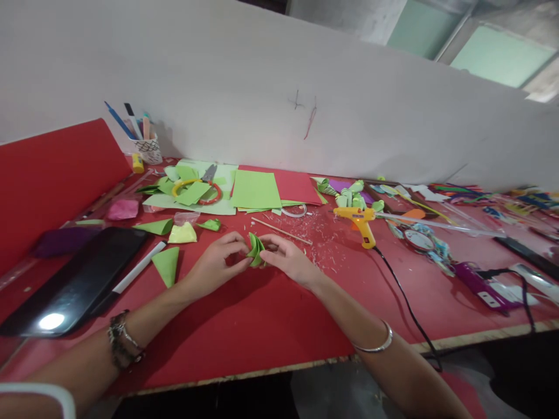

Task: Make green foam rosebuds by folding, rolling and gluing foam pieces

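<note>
A small green folded paper piece (255,249) with curved layers is held up between my two hands over the red table. My left hand (222,256) pinches its left side with thumb and forefinger. From the right, my right hand (288,259) grips the same piece, its fingers partly hidden behind the paper. Beyond my hands lies a thin wooden stick (282,230). A green paper cone (166,266) rests left of my left hand, near a white marker (140,267). Yellow-handled scissors (196,191) lie on green scraps farther back.
A yellow glue gun (358,223) with a trailing black cord lies to the right. Green sheets (257,189) are stacked by the wall. A black tray-like slab (78,279) is at left; a purple power strip (484,288) at right. A pen cup (148,149) stands at back left.
</note>
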{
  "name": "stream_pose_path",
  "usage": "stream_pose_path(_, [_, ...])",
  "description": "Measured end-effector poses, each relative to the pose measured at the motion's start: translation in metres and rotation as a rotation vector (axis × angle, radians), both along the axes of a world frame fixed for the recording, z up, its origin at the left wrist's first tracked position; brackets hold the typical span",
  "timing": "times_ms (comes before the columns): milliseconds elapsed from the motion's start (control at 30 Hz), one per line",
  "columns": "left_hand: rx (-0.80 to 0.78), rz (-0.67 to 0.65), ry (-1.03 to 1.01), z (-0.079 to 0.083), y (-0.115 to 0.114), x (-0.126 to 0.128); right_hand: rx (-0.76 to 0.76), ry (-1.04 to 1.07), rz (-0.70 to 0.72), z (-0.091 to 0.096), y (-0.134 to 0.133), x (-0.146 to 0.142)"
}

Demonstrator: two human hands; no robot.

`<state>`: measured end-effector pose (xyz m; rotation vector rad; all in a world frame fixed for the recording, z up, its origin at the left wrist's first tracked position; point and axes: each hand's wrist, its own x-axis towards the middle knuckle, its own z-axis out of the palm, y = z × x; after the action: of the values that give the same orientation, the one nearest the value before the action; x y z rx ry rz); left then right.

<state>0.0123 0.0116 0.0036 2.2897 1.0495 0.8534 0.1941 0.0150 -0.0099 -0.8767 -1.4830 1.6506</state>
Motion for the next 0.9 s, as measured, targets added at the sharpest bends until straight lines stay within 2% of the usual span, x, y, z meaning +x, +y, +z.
stream_pose_path(300, [0.000, 0.046, -0.041, -0.0019, 0.0019, -0.0024, 0.063, 0.069, 0.072, -0.0023, 0.0019, 0.0029])
stream_pose_path(633, [-0.017, -0.011, -0.026, -0.0020, 0.0012, -0.0020, 0.116, -0.050, 0.022, -0.0050, 0.0043, 0.0037])
stream_pose_path(900, [-0.045, -0.005, -0.041, -0.0004, 0.0007, -0.0016, 0.158, -0.107, -0.005, -0.0018, 0.0019, 0.0030])
